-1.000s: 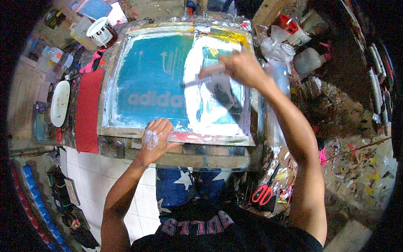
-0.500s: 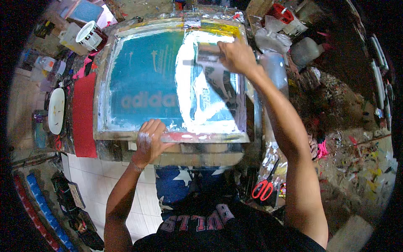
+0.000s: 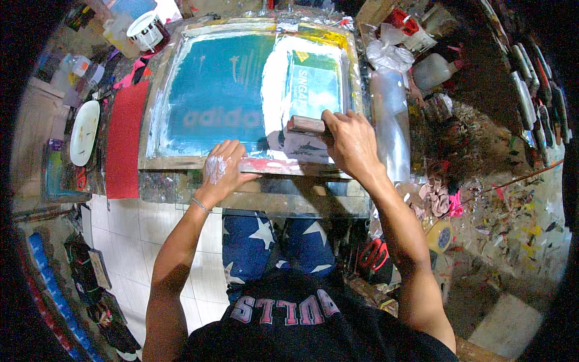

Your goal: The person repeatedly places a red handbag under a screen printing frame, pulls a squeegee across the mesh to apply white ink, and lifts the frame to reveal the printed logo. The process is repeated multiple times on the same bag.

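A screen-printing frame (image 3: 152, 130) lies flat on the bench in front of me, its teal mesh (image 3: 223, 78) coated and faintly lettered. White ink (image 3: 274, 66) borders an open window on its right side. My right hand (image 3: 353, 142) is closed round the wooden handle of a squeegee (image 3: 306, 124), which sits near the window's close end; its blade is mostly hidden. White smears mark the back of my left hand (image 3: 222, 166). Its fingers curl over the near edge of the frame, the thumb along the rim.
Left of the frame are a red strip (image 3: 123, 145), a white oval dish (image 3: 84, 133) and a white bucket (image 3: 146, 33). On the right lie a plastic bag (image 3: 389, 51), a translucent jug (image 3: 431, 71), red-handled scissors (image 3: 375, 254) and a tape roll (image 3: 440, 235).
My right hand has drawn the squeegee from the far part of the window toward me, uncovering lettering there. My left hand keeps to the near edge. The view has shifted.
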The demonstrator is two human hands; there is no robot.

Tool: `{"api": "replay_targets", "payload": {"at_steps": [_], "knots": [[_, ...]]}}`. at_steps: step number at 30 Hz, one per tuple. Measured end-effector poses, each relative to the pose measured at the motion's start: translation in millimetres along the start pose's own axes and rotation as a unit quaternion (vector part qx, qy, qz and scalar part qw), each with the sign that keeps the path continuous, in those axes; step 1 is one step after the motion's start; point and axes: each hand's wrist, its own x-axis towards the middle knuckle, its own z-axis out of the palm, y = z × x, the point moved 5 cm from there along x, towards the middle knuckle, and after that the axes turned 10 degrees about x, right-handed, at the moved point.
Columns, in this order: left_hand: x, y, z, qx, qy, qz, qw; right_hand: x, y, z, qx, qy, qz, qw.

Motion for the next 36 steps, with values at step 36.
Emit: {"api": "replay_targets", "payload": {"at_steps": [36], "knots": [[-0.2,0.5,1.1,0.034,-0.016,0.01,0.999,203.8,116.8,12.4,-0.07,0.033,0.021,0.997]]}}
